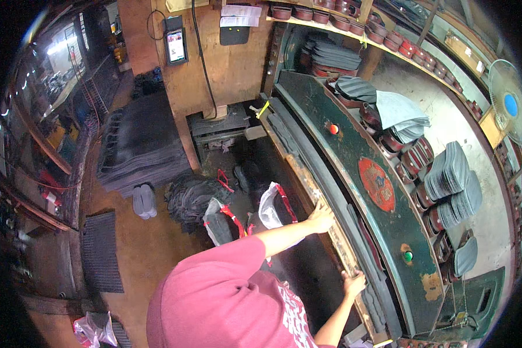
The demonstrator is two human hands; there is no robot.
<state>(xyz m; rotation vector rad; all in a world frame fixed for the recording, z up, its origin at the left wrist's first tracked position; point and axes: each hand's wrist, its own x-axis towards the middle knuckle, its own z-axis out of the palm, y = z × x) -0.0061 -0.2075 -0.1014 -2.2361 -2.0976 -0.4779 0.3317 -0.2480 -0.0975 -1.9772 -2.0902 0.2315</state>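
Both of my hands are on a long, worn wooden board [343,250] that runs along the front of a dark green press [354,156]. My left hand [321,218] is closed over the board's edge about midway along. Nearer to me, my right hand [354,284] is closed on the same board with its fingers bent. Directly behind the board lie long dark grey strips [325,153], below the press's upper beam. A red light [334,129] and a green button [408,256] show on the press front.
Stacked dark rubber sheets [139,136] stand at the left, with grey sole-shaped pieces [144,201] on the floor. White sacks with red trim [269,206] hang left of the board. Sole stacks [449,168] and a fan [507,104] are at the right. A phone [176,46] hangs on the wooden panel.
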